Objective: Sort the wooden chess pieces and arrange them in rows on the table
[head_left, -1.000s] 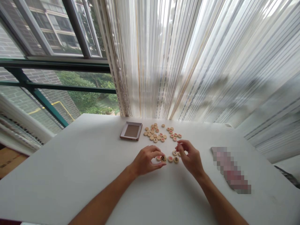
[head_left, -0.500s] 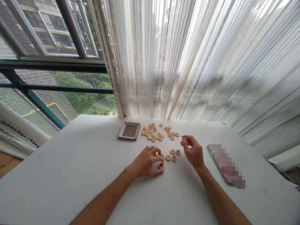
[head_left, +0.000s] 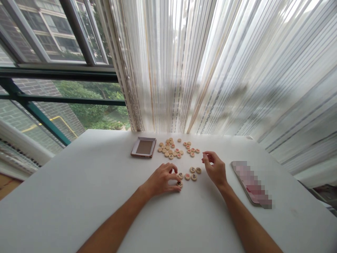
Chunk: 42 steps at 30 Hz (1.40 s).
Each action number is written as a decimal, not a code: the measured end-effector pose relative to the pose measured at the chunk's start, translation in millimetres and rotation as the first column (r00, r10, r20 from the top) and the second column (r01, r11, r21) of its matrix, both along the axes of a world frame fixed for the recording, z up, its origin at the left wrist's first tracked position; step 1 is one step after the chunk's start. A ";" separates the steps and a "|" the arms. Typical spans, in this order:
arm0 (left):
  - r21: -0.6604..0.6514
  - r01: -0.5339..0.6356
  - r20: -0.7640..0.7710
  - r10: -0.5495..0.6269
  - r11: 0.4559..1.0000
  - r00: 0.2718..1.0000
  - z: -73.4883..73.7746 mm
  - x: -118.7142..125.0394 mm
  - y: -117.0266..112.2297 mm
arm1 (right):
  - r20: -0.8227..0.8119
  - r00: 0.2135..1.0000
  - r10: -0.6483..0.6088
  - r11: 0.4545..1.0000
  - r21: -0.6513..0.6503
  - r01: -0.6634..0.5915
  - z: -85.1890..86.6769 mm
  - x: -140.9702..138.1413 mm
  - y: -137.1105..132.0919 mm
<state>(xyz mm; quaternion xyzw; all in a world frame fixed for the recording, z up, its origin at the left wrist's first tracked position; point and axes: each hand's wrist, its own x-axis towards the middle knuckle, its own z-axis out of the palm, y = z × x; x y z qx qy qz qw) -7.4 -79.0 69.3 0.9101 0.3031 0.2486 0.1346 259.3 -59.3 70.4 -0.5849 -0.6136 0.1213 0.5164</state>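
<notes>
My left hand (head_left: pixel 162 179) is over the front row of round wooden Chinese chess pieces. Its thumb and index finger pinch a black-marked chess piece (head_left: pixel 179 185), partly hidden by the fingers. Just beyond it lies another black-marked piece (head_left: pixel 180 175), with a red-marked piece (head_left: pixel 187 176) to its right. Several more black-marked pieces, one of them a chess piece (head_left: pixel 194 177), lie further right. My right hand (head_left: pixel 214 167) is to the right of this group, fingers loosely curled in and thumb near the fingertips, with nothing visible in it.
Behind the hands lies a loose cluster of pieces (head_left: pixel 167 150), many face down, beside some red-marked pieces (head_left: pixel 193 150). A shallow open box (head_left: pixel 144 147) stands at left. A blurred pinkish phone-like slab (head_left: pixel 251 184) lies at right on the white table (head_left: pixel 105 168). Curtains hang behind.
My left hand has slid its piece slightly away from me, closer to the black-marked piece beyond. A red-marked piece near the left fingers is now hidden. My right hand has barely moved.
</notes>
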 end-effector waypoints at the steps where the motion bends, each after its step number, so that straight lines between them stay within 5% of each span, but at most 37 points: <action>1: 0.004 0.004 0.000 -0.004 1.000 1.000 -0.7 0.3 0.2 | -0.002 1.000 0.003 1.000 -0.003 -0.003 -0.4 0.0 0.2; 32: 0.037 -0.016 0.022 0.016 0.999 1.000 -4.1 2.5 1.5 | -0.116 0.983 -0.142 0.989 -0.057 0.136 -31.0 22.0 24.6; 42: -0.028 -0.103 0.197 0.107 0.994 0.975 -5.4 -11.9 13.2 | -0.109 0.983 -0.145 0.988 -0.061 0.139 -31.6 24.0 25.4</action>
